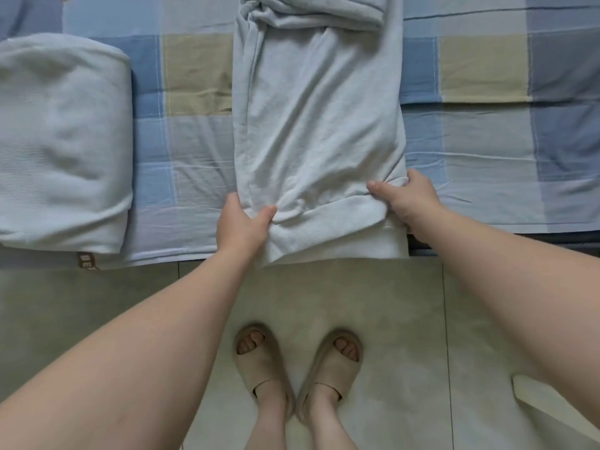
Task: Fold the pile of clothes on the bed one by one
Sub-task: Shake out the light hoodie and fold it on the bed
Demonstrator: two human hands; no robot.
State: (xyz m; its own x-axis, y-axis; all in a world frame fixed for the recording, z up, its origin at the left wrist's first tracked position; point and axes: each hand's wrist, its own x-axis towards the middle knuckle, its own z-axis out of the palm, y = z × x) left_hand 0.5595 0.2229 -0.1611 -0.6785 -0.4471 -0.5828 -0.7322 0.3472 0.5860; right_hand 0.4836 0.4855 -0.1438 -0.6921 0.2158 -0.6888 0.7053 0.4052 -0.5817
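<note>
Pale grey-blue jersey — a long garment point(318, 125) — lies in a narrow strip across the bed point(487, 151), running straight away from the two hands and bunching into twists at its far end. Its near hem hangs just over the bed's edge, between the hands. The left hand point(242, 224) grips the hem's left corner, thumb curled on top of the cloth and fingers tucked beneath. The right hand point(407, 196) pinches the right corner the same way, thumb pressed into a small gather of fabric. Well out to the left of the left hand sits a folded bundle point(61, 141) of similar pale cloth, resting on the checked blue, beige and grey sheet. Below the hands — tiled floor point(389, 303) and two feet in beige slides point(297, 368).
</note>
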